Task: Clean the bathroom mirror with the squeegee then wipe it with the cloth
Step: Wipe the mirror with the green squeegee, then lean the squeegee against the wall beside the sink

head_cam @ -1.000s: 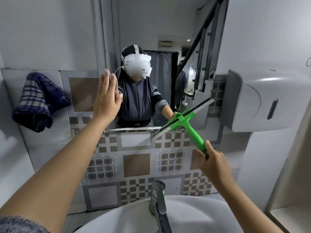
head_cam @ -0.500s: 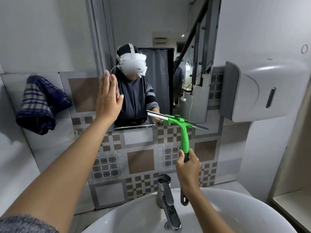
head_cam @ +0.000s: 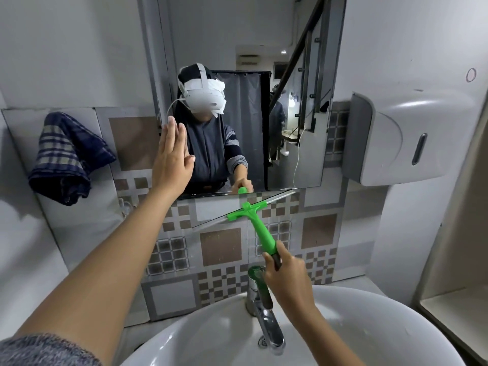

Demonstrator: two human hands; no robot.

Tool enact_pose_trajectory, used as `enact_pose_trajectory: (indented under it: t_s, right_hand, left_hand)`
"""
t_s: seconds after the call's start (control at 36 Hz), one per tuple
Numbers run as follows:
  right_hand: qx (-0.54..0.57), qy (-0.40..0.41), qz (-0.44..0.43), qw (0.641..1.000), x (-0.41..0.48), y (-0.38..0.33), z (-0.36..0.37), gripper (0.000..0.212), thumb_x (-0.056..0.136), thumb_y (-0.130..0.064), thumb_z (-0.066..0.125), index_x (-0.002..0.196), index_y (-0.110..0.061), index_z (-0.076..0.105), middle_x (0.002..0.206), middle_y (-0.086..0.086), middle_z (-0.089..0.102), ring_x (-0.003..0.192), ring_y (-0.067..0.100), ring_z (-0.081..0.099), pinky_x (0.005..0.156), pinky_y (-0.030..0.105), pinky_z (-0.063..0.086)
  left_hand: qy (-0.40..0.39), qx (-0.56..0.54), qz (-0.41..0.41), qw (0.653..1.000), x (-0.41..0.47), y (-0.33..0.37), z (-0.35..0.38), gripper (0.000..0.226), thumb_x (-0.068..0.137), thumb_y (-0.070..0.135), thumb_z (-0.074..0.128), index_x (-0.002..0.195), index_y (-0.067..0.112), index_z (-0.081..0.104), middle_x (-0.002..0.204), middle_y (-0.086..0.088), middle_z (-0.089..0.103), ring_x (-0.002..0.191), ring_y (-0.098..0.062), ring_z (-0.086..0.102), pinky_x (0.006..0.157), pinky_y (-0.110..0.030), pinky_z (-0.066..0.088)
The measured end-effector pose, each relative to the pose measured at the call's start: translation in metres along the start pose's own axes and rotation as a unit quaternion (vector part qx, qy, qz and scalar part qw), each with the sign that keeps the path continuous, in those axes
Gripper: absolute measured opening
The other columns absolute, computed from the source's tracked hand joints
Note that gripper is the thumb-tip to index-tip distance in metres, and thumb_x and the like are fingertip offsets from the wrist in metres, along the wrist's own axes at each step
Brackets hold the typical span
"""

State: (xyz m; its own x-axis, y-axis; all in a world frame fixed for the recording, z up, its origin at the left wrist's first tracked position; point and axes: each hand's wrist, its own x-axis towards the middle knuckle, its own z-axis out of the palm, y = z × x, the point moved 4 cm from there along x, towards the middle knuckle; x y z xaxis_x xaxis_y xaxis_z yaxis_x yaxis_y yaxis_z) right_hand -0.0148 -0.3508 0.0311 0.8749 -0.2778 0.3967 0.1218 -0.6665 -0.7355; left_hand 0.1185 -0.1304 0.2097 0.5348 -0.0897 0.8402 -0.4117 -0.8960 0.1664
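Note:
The mirror (head_cam: 298, 62) hangs on the wall above the sink. My left hand (head_cam: 171, 165) lies flat and open against its lower left edge. My right hand (head_cam: 286, 273) grips the end of the green squeegee (head_cam: 260, 228) handle. The squeegee's blade sits tilted on the patterned tiles just below the mirror's bottom edge, its right end higher. A dark blue checked cloth (head_cam: 66, 159) hangs on the wall to the left, apart from both hands.
A white sink (head_cam: 369, 326) with a chrome tap (head_cam: 264, 313) is directly below my right arm. A white paper dispenser (head_cam: 401, 138) is mounted right of the mirror. A white shelf (head_cam: 459, 313) stands at the lower right.
The squeegee has come down off the mirror's lower edge onto the tiles and its blade has tilted right end up. My left hand has stayed on the mirror's edge.

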Motion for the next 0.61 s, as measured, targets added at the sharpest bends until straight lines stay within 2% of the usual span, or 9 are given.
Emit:
enact_pose_trajectory:
  t_s: [0.08,0.19,0.31,0.36,0.47,0.56,0.61]
  right_hand:
    - [-0.010,-0.008,-0.024,1.000,-0.002,0.001,-0.019,0.028,0.091,-0.029,0.055,0.116,-0.016,0.056,0.058,-0.006,0.054,0.043,0.005,0.046,0.038,0.016,0.036]
    - [-0.016,-0.031,-0.044,0.998,-0.004,0.005,-0.042,0.025,0.091,-0.029,0.056,0.109,-0.013,0.059,0.053,-0.008,0.048,0.039,0.005,0.041,0.036,0.013,0.034]
    - [-0.015,-0.042,-0.059,0.997,-0.005,0.006,-0.058,0.031,0.090,-0.030,0.056,0.116,-0.014,0.059,0.053,-0.007,0.050,0.040,0.006,0.043,0.037,0.013,0.034]
    - [-0.018,-0.045,-0.076,0.996,-0.007,0.005,-0.066,0.032,0.090,-0.032,0.057,0.117,-0.015,0.059,0.054,-0.007,0.052,0.042,0.007,0.047,0.038,0.013,0.035]
    - [-0.038,-0.058,-0.117,0.991,-0.005,-0.002,-0.080,0.032,0.089,-0.032,0.058,0.118,-0.017,0.059,0.057,-0.011,0.053,0.043,0.006,0.048,0.037,0.013,0.034]
    - [-0.051,-0.069,-0.150,0.985,0.007,-0.010,-0.094,0.042,0.088,-0.031,0.059,0.127,-0.017,0.053,0.066,-0.008,0.057,0.046,0.004,0.049,0.042,0.010,0.031]
    - [-0.064,-0.070,-0.181,0.979,0.019,-0.018,-0.105,0.040,0.088,-0.031,0.060,0.126,-0.019,0.055,0.070,-0.007,0.060,0.049,0.004,0.050,0.046,0.014,0.034]
  left_hand:
    - [-0.010,-0.014,-0.017,1.000,-0.004,0.003,-0.001,0.068,0.091,0.017,0.052,0.146,0.009,0.012,0.156,-0.007,-0.001,0.143,-0.023,-0.001,0.111,-0.028,0.008]
    - [-0.017,-0.042,-0.028,0.999,-0.017,0.017,-0.002,0.063,0.092,0.017,0.051,0.144,0.007,0.018,0.155,-0.009,0.011,0.142,-0.024,0.009,0.115,-0.037,0.016]
    - [-0.051,-0.106,-0.020,0.993,-0.037,0.049,0.003,0.056,0.093,0.019,0.049,0.142,0.007,0.026,0.152,-0.007,0.023,0.139,-0.020,0.022,0.107,-0.026,0.022]
    - [-0.094,-0.138,0.003,0.986,-0.049,0.069,0.009,0.052,0.093,0.021,0.048,0.140,0.007,0.032,0.150,-0.008,0.029,0.138,-0.019,0.025,0.110,-0.028,0.020]
    - [-0.205,-0.168,0.101,0.959,-0.073,0.113,0.019,0.047,0.095,0.024,0.046,0.139,0.010,0.035,0.147,-0.006,0.034,0.137,-0.016,0.026,0.110,-0.023,0.015]
    - [-0.232,-0.168,0.149,0.946,-0.082,0.136,0.019,0.044,0.095,0.023,0.047,0.136,0.009,0.040,0.145,-0.007,0.037,0.137,-0.016,0.027,0.110,-0.020,0.013]
    - [-0.241,-0.157,0.163,0.944,-0.082,0.141,0.016,0.041,0.096,0.024,0.045,0.134,0.011,0.044,0.144,-0.006,0.040,0.136,-0.013,0.028,0.108,-0.016,0.011]
